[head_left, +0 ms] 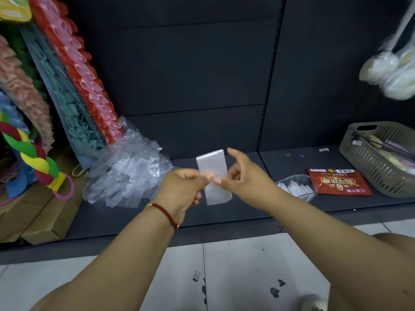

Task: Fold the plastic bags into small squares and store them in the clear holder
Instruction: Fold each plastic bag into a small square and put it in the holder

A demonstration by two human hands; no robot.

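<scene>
Shelf [224,212] dark, wall panels black, floor [235,265] tiled pale, scuffed

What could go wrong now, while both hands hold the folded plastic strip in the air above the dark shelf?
1. The left hand and right hand pinch only the middle of the folded translucent plastic strip; its free ends may spring open.
2. The clear plastic holder already holds folded squares, so a loose fold might not fit neatly.
3. The pile of crumpled clear bags lies near the shelf edge and may slide.
</scene>
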